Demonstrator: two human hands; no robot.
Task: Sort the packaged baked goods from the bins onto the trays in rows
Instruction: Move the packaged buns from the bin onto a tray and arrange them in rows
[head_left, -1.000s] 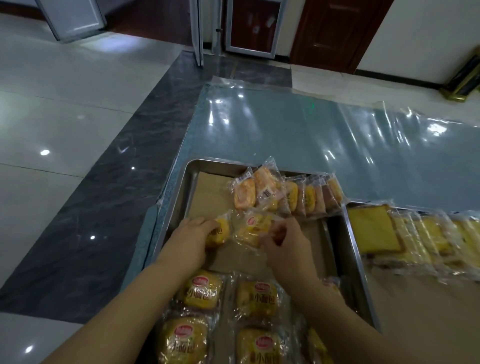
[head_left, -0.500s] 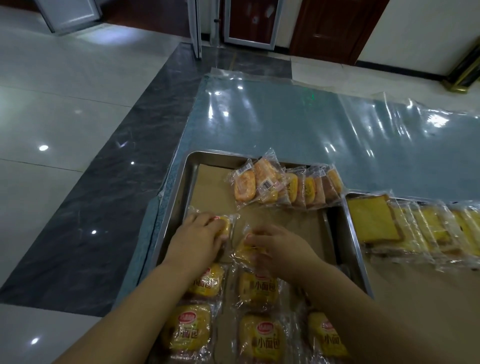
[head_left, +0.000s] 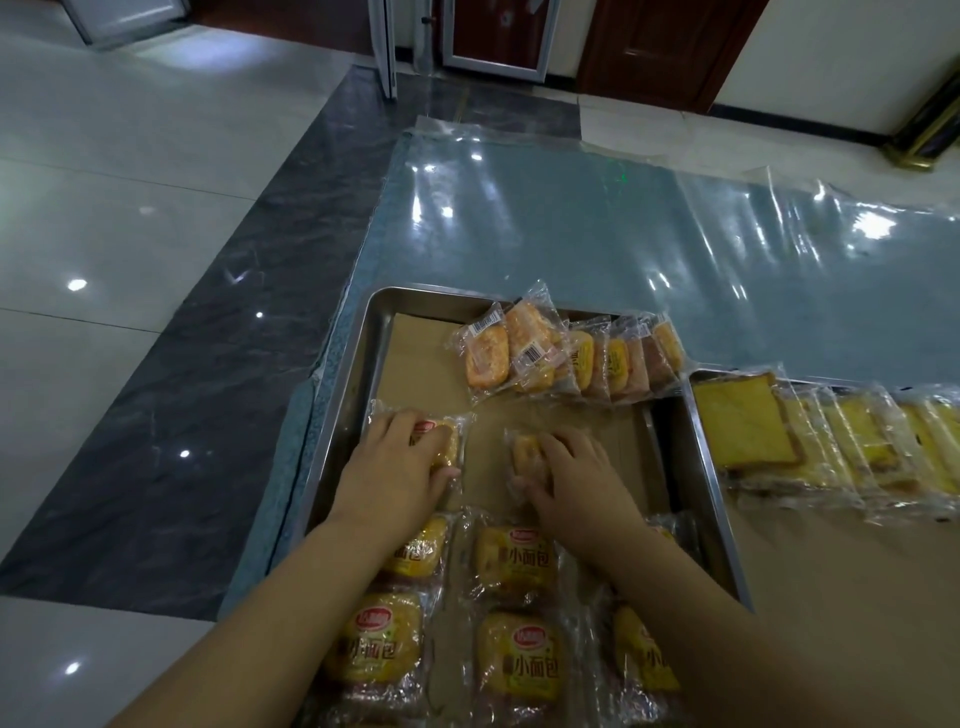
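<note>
Left hand (head_left: 397, 465) gripped the left bun (head_left: 441, 441), right hand (head_left: 569, 467) the right bun (head_left: 523, 449), apparently starting a row across the tray (head_left: 375, 364); next, release both squarely aligned.

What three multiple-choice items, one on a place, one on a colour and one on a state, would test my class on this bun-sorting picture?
1. Where do the toast slices lie?
A. to the right of the metal tray
B. on the floor tiles
C. in that tray's far left corner

2. What colour is the paper lining the metal tray?
A. white
B. brown
C. green

3. How do the far-row packets stand?
A. flat and well apart
B. unwrapped
C. overlapping, leaning on one another

Answers: 1 A, the toast slices overlap in a row beyond the tray's right rim. 2 B, bare brown sheet shows between packets. 3 C, each wrapper rests against its neighbour.
</note>
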